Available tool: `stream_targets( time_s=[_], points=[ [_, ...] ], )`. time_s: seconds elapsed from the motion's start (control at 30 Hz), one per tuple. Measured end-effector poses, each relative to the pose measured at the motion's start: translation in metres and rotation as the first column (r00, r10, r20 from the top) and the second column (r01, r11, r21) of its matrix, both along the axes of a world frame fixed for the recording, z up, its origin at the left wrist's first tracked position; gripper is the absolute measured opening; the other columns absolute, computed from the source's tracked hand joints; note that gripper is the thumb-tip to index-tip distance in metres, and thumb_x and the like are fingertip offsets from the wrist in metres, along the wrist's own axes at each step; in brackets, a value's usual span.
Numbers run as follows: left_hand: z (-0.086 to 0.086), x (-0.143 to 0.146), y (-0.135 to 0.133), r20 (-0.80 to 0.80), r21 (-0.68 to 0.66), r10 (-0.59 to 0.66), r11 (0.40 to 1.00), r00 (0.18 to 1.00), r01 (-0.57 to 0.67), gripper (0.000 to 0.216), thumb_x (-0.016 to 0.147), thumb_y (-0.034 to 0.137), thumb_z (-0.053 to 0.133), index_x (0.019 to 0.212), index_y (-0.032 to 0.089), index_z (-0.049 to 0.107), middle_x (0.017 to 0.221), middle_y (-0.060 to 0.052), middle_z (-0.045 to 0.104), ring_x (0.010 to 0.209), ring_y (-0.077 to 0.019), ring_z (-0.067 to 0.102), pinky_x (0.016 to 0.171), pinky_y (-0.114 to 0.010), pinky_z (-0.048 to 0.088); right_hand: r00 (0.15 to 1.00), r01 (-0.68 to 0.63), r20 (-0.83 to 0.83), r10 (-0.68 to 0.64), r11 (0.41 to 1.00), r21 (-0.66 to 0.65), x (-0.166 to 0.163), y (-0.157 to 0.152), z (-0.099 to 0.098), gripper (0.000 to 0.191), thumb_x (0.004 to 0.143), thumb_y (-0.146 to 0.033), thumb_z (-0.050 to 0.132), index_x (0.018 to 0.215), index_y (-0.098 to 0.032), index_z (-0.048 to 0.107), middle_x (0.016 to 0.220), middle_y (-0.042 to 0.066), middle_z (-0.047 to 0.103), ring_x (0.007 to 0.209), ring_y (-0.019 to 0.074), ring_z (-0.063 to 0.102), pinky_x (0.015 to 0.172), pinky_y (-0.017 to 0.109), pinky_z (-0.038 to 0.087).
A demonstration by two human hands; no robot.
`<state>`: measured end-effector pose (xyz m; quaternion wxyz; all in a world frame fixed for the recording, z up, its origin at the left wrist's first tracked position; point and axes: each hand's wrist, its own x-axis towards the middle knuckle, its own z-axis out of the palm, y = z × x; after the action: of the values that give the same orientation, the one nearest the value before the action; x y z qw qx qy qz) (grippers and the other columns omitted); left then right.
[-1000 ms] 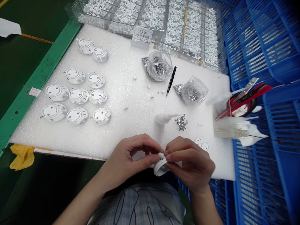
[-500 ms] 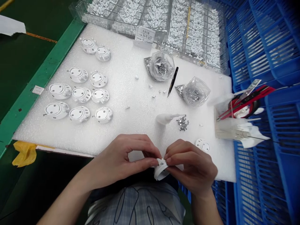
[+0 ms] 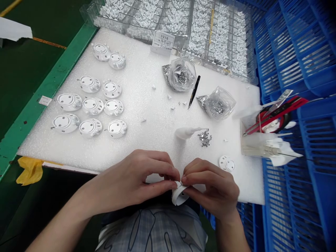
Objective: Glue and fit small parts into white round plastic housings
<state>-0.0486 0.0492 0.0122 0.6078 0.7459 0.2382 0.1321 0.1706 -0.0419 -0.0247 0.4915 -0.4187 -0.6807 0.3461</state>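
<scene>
Both hands meet at the near edge of the white foam sheet (image 3: 147, 133). My left hand (image 3: 136, 176) and my right hand (image 3: 212, 187) pinch one small round white plastic cap (image 3: 179, 195) between thumbs and fingertips, its open side tilted toward me. Fingers hide the top of the cap. Another white cap (image 3: 227, 163) lies on the foam just right of my right hand. A white nozzle piece (image 3: 187, 132) and a small heap of tiny metal bits (image 3: 204, 137) lie just beyond my hands.
Several finished white caps (image 3: 90, 105) sit in rows at the left. Two clear bags of metal bits (image 3: 181, 74) (image 3: 219, 102) and black tweezers (image 3: 194, 91) lie mid-sheet. Clear trays of parts (image 3: 183, 24) stand at the back. Blue crates (image 3: 296, 70) and a tool holder (image 3: 262, 136) fill the right.
My fingertips have closed in tighter over the cap's rim, and both hands have sunk slightly toward me. The view has drifted a little; nothing on the foam has moved.
</scene>
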Motion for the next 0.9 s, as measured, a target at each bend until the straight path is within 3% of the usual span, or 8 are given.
stream_targets(
  time_s=[0.27,0.4,0.47,0.53,0.7,0.77,0.9],
  points=[
    [-0.001,0.003,0.002,-0.006,-0.059,-0.018,0.998,1.000,0.018,0.012,0.099,0.021,0.070,0.097,0.022,0.081,0.090,0.002,0.076,0.079,-0.0118,0.070,0.070,-0.019,0.050,0.999,-0.028,0.047,0.028,1.000,-0.001,0.001,-0.001,0.002,0.021,0.089,-0.006,0.072,0.103,-0.021,0.076,0.082,0.002,0.069,0.072,0.0152,0.069,0.060,0.028,0.059],
    [-0.006,0.008,-0.006,0.032,-0.181,0.098,0.979,0.995,-0.091,0.008,0.098,0.026,0.073,0.099,0.023,0.079,0.093,0.001,0.078,0.085,-0.0156,0.072,0.079,-0.024,0.055,0.999,0.043,0.030,-0.045,0.998,0.040,-0.001,0.000,0.001,0.026,0.086,-0.002,0.072,0.103,-0.022,0.075,0.082,0.002,0.070,0.072,0.0155,0.068,0.060,0.028,0.058],
    [-0.010,0.011,-0.015,0.055,-0.250,0.190,0.953,0.980,-0.170,0.017,0.092,0.027,0.080,0.108,0.024,0.078,0.099,0.000,0.079,0.091,-0.0178,0.072,0.086,-0.027,0.057,0.996,0.089,0.022,-0.090,0.994,0.069,-0.002,0.001,0.000,0.030,0.085,0.000,0.072,0.105,-0.022,0.075,0.083,0.002,0.071,0.073,0.0162,0.068,0.061,0.030,0.059],
    [-0.015,0.014,-0.027,0.084,-0.318,0.281,0.917,0.956,-0.241,0.029,0.086,0.027,0.086,0.114,0.025,0.077,0.104,0.000,0.079,0.095,-0.0192,0.073,0.089,-0.029,0.058,0.991,0.131,0.013,-0.133,0.986,0.102,-0.003,0.002,-0.001,0.034,0.083,0.001,0.072,0.108,-0.022,0.075,0.083,0.003,0.071,0.073,0.0169,0.068,0.061,0.030,0.059],
    [-0.026,0.021,-0.048,0.138,-0.488,0.475,0.796,0.869,-0.358,0.025,0.085,0.023,0.087,0.109,0.024,0.083,0.105,-0.003,0.079,0.095,-0.0184,0.072,0.087,-0.027,0.060,0.985,0.170,-0.034,-0.167,0.977,0.126,-0.005,0.001,-0.006,0.035,0.081,0.002,0.073,0.108,-0.021,0.075,0.082,0.003,0.070,0.073,0.0171,0.067,0.060,0.031,0.057],
    [-0.028,0.022,-0.051,0.144,-0.530,0.507,0.765,0.850,-0.367,0.024,0.085,0.023,0.087,0.109,0.024,0.083,0.105,-0.003,0.079,0.095,-0.0180,0.072,0.086,-0.027,0.061,0.985,0.172,-0.019,-0.171,0.981,0.092,-0.006,0.000,-0.007,0.035,0.081,0.002,0.073,0.108,-0.022,0.075,0.082,0.003,0.070,0.073,0.0177,0.068,0.060,0.032,0.057],
    [-0.027,0.019,-0.049,0.137,-0.496,0.491,0.786,0.860,-0.370,0.023,0.087,0.025,0.086,0.109,0.024,0.084,0.106,-0.005,0.078,0.093,-0.0178,0.073,0.084,-0.027,0.062,0.985,0.173,0.009,-0.174,0.983,0.068,-0.006,-0.001,-0.009,0.035,0.083,0.000,0.073,0.109,-0.025,0.075,0.084,0.003,0.071,0.073,0.0185,0.069,0.061,0.033,0.058]
  ],
)
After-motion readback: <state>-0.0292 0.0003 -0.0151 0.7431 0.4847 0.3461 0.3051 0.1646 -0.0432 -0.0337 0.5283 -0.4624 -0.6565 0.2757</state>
